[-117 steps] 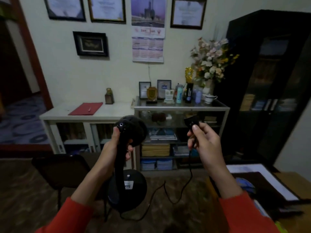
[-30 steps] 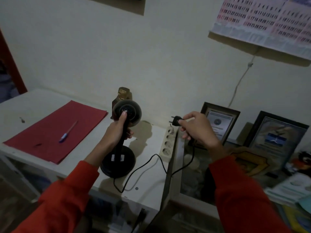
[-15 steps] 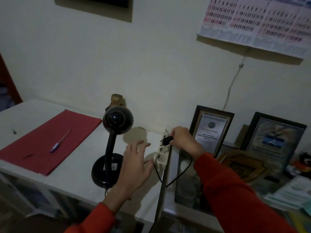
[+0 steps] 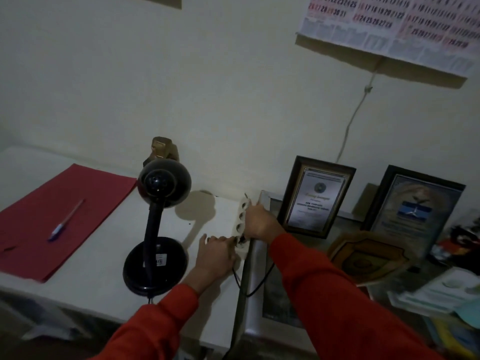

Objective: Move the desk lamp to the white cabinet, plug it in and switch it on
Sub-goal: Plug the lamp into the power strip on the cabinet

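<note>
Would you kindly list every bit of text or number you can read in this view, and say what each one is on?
"28 29 30 31", "24 25 26 27": date rows on the wall calendar; other rows too blurred.
Framed certificate: printed lines, too small to read.
Second framed certificate: text blurred.
Desk lamp base sticker: unreadable.

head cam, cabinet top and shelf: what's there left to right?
Red folder with pen on it → desk lamp → left hand → power strip → right hand → framed certificate → second framed certificate.
</note>
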Tool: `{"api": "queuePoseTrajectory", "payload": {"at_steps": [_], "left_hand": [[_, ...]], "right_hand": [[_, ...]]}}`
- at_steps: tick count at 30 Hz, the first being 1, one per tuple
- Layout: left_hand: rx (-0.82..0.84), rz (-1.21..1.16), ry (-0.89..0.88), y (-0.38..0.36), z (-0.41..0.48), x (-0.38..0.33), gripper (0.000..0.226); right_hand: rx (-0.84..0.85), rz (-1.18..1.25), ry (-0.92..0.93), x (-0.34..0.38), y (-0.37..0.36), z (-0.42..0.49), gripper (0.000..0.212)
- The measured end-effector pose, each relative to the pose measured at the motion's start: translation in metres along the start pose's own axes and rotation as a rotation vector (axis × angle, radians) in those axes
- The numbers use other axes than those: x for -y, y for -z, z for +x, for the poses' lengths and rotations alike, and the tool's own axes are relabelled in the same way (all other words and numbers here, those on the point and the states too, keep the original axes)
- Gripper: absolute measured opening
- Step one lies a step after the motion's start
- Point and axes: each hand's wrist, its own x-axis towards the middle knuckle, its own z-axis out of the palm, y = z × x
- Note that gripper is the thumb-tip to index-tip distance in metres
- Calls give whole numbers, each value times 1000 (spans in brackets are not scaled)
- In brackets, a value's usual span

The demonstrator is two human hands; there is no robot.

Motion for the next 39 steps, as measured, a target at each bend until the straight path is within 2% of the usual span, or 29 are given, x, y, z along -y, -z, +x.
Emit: {"api": "queuePoseTrajectory", "payload": {"at_steps": [2, 3, 6, 16, 25, 29, 33, 37, 39], "left_hand": [[9, 11, -7, -2, 3, 0, 41], [5, 10, -7, -2, 5, 1, 40], [-10, 1, -23, -2, 7, 5, 37], [-88, -59, -83, -9, 3, 14, 38], [-92, -12, -94, -10, 2, 15, 44], [-87, -3, -85, -11, 3, 14, 44], [-84, 6, -84, -10, 2, 13, 40], [-74, 13, -83, -9, 2, 15, 35], [-58, 16, -79, -8, 1, 16, 35]], "right_hand": [[0, -41, -14, 4, -6, 3, 38], [-2, -67, -19, 6, -8, 5, 40], [-1, -97, -18, 12, -8, 10, 33], [96, -53, -5, 10, -1, 17, 46], [51, -13, 26, 5, 0, 8, 46], [42, -33, 37, 5, -2, 5, 38], [20, -113, 46, 13, -12, 2, 22], [28, -130, 35, 15, -13, 4, 19], [16, -152, 33, 15, -14, 6, 24]]}}
